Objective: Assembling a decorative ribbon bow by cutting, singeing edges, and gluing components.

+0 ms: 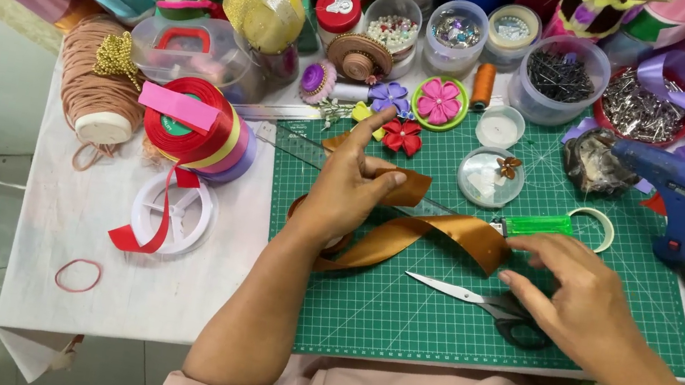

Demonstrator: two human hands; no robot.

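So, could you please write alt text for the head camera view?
The left hand pins a golden-brown satin ribbon to a green cutting mat while the right hand rests over scissors. Ribbon spools, fabric flowers, bead jars and a blue glue gun surround them.

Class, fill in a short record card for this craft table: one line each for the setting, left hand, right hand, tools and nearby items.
Setting: green cutting mat on a white table
Left hand: left hand pinches a brown satin ribbon
Right hand: right hand rests open over the scissors
Tools: blue glue gun, green lighter
Nearby: ribbon flowers, red ribbon roll, tubs of pins
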